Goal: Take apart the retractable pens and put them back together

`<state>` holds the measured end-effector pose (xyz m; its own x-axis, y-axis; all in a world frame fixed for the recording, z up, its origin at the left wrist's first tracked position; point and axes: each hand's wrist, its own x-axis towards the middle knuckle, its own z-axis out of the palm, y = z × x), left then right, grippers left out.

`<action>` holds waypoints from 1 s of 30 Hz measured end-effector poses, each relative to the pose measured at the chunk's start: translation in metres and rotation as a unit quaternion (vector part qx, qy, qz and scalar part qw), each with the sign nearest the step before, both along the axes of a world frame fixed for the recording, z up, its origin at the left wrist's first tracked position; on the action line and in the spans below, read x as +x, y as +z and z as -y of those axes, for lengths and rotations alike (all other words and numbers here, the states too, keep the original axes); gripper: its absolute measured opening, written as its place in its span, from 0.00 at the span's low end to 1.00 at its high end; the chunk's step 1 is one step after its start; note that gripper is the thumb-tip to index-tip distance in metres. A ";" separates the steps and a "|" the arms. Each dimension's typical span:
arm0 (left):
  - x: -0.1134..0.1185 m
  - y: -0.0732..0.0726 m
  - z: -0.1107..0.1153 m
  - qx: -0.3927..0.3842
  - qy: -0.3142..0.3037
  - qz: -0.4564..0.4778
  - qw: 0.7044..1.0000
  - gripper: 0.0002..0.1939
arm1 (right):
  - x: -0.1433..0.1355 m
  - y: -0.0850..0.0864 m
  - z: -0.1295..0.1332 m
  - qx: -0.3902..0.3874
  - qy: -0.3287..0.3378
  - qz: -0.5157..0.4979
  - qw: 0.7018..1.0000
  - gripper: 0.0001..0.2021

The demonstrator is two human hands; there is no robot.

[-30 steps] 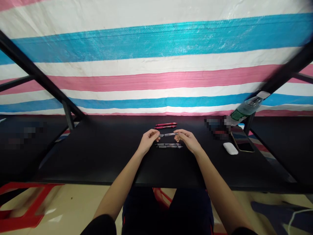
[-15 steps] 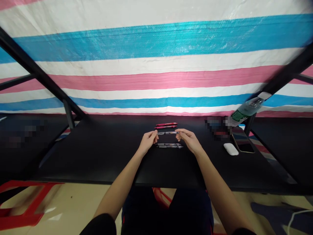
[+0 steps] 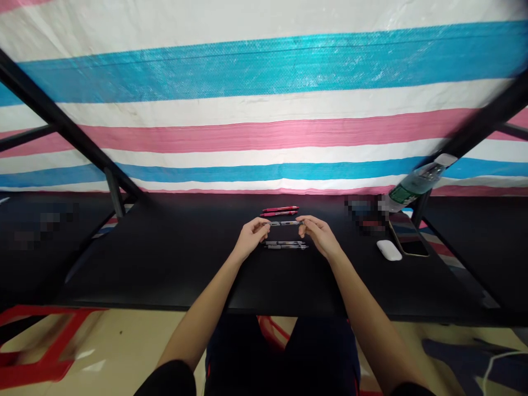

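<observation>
A pen (image 3: 285, 223) with a clear, dark-tipped barrel lies crosswise between my two hands. My left hand (image 3: 253, 235) pinches its left end between thumb and fingers. At the pen's other end, my right hand (image 3: 317, 232) is closed on it in the same way. Just beyond it are two red pens (image 3: 280, 211), side by side on the black table (image 3: 185, 258). Nearer to me, between my wrists, two similar clear and dark pens (image 3: 285, 245) rest parallel to the held one.
To the right lie a white earbud case (image 3: 389, 250) and a phone (image 3: 408, 236). A tilted plastic bottle (image 3: 416, 184) stands behind them near a black metal post (image 3: 474, 126). Striped sheeting (image 3: 264, 135) closes off the back. A red stool (image 3: 49, 352) is at lower left.
My left hand has slid slightly rightward along the held pen and covers more of its left end. My right hand and the other pens stay nearly in place.
</observation>
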<state>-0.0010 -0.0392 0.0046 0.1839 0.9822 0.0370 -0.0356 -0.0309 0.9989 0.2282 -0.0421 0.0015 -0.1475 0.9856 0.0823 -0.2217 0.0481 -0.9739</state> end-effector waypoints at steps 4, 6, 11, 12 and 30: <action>0.000 -0.001 0.000 0.013 -0.014 0.035 0.999 0.18 | 0.000 0.000 0.000 0.006 0.002 -0.027 1.000 0.13; 0.001 -0.002 -0.002 0.012 -0.003 0.040 0.999 0.18 | 0.001 0.000 0.000 0.013 0.002 -0.029 0.999 0.12; 0.001 -0.006 -0.004 -0.006 0.050 -0.013 0.999 0.23 | 0.001 -0.001 0.001 0.016 0.008 -0.013 1.000 0.14; 0.000 -0.006 -0.004 -0.006 0.051 -0.021 0.998 0.25 | 0.001 0.000 0.001 0.017 0.009 -0.012 1.000 0.14; -0.001 -0.005 -0.003 0.004 0.041 -0.102 0.994 0.23 | 0.000 0.002 0.003 0.016 0.017 -0.016 1.000 0.14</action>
